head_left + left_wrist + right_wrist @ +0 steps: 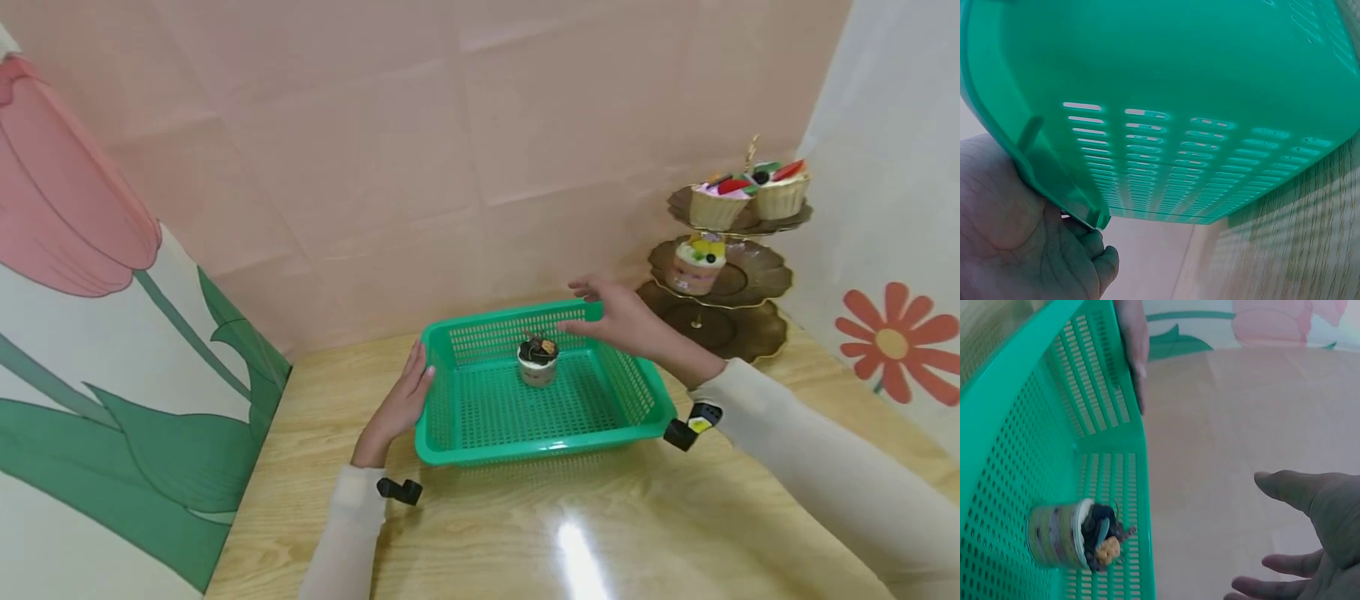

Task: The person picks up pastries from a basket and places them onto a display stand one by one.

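A green plastic basket (555,446) with slotted walls stands on the table. Inside it, a small dessert cup (537,367) with dark topping and a tan piece sits upright near the middle; in the right wrist view this cup (1063,536) appears sideways. My left hand (405,396) rests along the basket's left rim, fingers extended against the outside. The left wrist view has that palm (1029,244) beside the rim, the thumb hidden. Above the basket's back right corner hovers my right hand (618,321), thumb and fingers spread apart, holding nothing (1310,537).
At the back right rises a tiered brown stand (738,271) with scalloped plates. Two cupcakes, one a pink-topped cupcake (717,204), sit on its top plate. A fruit-topped cup (696,268) is on the middle one. A pink backdrop (360,167) hangs behind the wooden table (480,533).
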Available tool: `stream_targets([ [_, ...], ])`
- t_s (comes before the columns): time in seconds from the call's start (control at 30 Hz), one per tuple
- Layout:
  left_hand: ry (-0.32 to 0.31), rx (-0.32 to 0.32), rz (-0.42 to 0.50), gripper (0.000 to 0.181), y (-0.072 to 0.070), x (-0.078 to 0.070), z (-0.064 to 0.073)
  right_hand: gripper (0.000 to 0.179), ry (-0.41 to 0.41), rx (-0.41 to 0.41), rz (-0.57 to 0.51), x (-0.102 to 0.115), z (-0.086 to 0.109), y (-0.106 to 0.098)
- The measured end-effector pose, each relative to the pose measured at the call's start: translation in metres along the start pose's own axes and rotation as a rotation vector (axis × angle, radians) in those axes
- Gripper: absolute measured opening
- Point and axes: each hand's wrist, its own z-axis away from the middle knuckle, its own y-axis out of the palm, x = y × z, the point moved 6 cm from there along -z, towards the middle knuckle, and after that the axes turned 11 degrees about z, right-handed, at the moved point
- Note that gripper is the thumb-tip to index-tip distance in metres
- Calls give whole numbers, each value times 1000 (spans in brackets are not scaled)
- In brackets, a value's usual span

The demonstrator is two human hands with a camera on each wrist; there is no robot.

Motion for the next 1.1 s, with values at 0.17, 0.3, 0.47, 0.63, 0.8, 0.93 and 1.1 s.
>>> stream_targets([
  [0.17,-11,16,-15,61,1,3,0,69,11,86,-54,-1,-9,17],
  [0.3,-16,13,-12,60,1,4,0,68,42,154,-81,-4,-20,27],
  [0.47,-25,4,-12,60,1,3,1,65,82,236,-90,-14,-37,41],
  [0.63,-22,0,-4,60,0,4,1,70,82,316,-80,-24,-49,58],
  [0.8,-16,6,-6,61,1,6,0,78,65,417,-44,-29,-54,78],
  [0.93,-9,-1,-3,60,0,3,0,84,36,447,32,-29,-56,89],
  [1.1,-11,-9,-9,60,-1,1,-1,85,59,498,70,-33,-55,101],
])
